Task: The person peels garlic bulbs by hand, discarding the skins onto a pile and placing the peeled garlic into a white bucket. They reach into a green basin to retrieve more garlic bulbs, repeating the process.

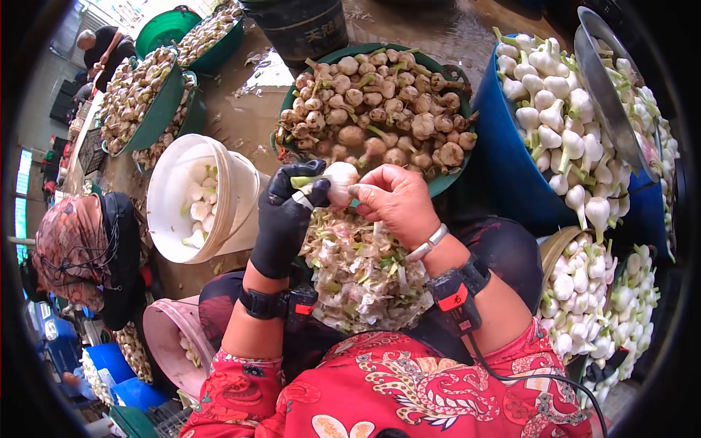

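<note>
A white garlic bulb [340, 182] with a short green stem lies sideways between my hands. My left hand [292, 201], in a black glove, is closed around its stem end, with a pale strip showing at the fingers. Bare, my right hand [398, 201] pinches at the bulb's root side with thumb and forefinger; whether loose skin is between them is too small to tell. Below both hands is a heap of garlic peelings [369, 274] in my lap. Just beyond them stands a green tub [454, 171] full of unpeeled, brownish garlic bulbs [372, 109].
A white bucket [244, 179] holding a few clean bulbs stands at left, above a pink bucket [164, 332]. Blue tubs [491, 131] of white garlic rise at right. A dark bucket [299, 29] is behind. Other people work at left, one in a patterned head covering [66, 252].
</note>
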A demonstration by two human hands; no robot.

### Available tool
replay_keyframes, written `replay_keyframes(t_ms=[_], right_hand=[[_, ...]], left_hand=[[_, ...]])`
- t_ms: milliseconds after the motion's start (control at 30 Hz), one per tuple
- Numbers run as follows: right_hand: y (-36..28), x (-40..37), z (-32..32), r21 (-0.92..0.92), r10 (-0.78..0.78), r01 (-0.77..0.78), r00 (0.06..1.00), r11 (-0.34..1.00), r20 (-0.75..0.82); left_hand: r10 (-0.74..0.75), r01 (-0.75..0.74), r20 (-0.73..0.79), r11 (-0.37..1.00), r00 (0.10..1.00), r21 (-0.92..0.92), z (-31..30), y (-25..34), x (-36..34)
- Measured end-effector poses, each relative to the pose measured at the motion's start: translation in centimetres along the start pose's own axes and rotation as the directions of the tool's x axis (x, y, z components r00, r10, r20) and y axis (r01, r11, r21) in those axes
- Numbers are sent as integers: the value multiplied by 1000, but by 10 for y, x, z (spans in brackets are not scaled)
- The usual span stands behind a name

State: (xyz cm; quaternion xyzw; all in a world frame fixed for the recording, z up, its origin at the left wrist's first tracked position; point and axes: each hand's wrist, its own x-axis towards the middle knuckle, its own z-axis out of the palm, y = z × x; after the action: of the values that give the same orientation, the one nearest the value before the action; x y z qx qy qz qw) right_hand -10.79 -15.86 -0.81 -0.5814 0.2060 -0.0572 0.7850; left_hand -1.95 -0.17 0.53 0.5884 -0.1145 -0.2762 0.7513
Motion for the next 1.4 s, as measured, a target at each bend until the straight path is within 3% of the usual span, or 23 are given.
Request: replay_keyframes(t_ms=[67, 133, 200, 400, 567, 633, 667, 700, 733, 767, 800, 867, 933, 1000, 1033, 1067, 1133, 1167, 1200, 1233, 1300, 1333, 1400], right_hand=[[8, 4, -3, 1, -36, 36, 999, 999, -11], [9, 6, -4, 19, -8, 9, 999, 1000, -51], [6, 4, -3, 142, 9, 6, 994, 990, -108], [5, 5, -10, 168, 62, -56, 998, 984, -29], [33, 19, 0, -122, -144, 118, 962, 986, -232], [33, 20, -1, -160, -180, 144, 952, 977, -246], [28, 17, -2, -162, -183, 147, 953, 976, -241], [21, 13, -3, -120, -62, 36, 973, 992, -221], [17, 10, -5, -79, 60, -77, 979, 994, -196], [18, 10, -7, -83, 111, -128, 978, 988, -178], [15, 9, -8, -84, 106, -122, 980, 989, -170], [7, 7, -8, 85, 183, -174, 976, 981, -121], [0, 5, -8, 202, 108, -96, 993, 975, -48], [-12, 2, -5, 249, 9, 3, 999, 968, -48], [-8, 2, -3, 182, -43, 54, 997, 982, -62], [-3, 3, 0, 183, -40, 51, 997, 982, -66], [5, 7, 4, -48, -193, 187, 968, 981, -159], [7, 7, 4, -185, -274, 236, 938, 954, -214], [7, 7, 2, -187, -275, 236, 936, 953, -218], [7, 7, 2, -342, -358, 274, 909, 899, -214], [8, 8, 3, -562, -555, 377, 811, 736, -183], [9, 10, 2, -563, -555, 376, 811, 736, -184], [13, 12, 2, -698, -671, 410, 729, 588, -137]], left_hand=[[309, -325, 108, 846, 945, 424, 10, -2, 0], [379, -394, 132, 791, 916, 467, 14, -6, 1], [493, -533, 302, 438, 816, 724, 19, -2, -1], [528, -612, 415, 277, 741, 741, 24, -1, -6], [536, -622, 430, 247, 726, 743, 21, -8, -8], [456, -467, 181, 656, 871, 593, 13, -17, -4], [461, -468, 177, 655, 870, 594, 13, -15, -6], [300, -300, 35, 925, 953, 233, 14, -11, -7], [81, -84, -20, 978, 996, -192, 17, -5, -9], [14, -36, -60, 926, 998, -375, 17, 1, -9], [22, -45, -65, 927, 998, -373, 14, 3, -8], [62, -70, -35, 943, 997, -325, 5, 6, -4], [88, -103, -70, 958, 994, -266, 6, -1, -4], [297, -284, -12, 923, 955, 261, 7, -12, -3], [369, -356, 55, 832, 928, 425, 11, -12, -5], [374, -373, 92, 811, 923, 451, 12, -15, -6], [499, -524, 282, 455, 819, 720, 14, -15, -4], [498, -527, 284, 457, 819, 717, 17, -14, -5], [507, -563, 346, 374, 790, 737, 21, -11, -5], [510, -595, 406, 286, 758, 751, 24, -8, -5], [506, -606, 416, 301, 756, 736, 25, -6, -5], [503, -616, 422, 318, 754, 721, 25, -6, -5], [497, -614, 429, 304, 754, 728, 24, -7, -5]])
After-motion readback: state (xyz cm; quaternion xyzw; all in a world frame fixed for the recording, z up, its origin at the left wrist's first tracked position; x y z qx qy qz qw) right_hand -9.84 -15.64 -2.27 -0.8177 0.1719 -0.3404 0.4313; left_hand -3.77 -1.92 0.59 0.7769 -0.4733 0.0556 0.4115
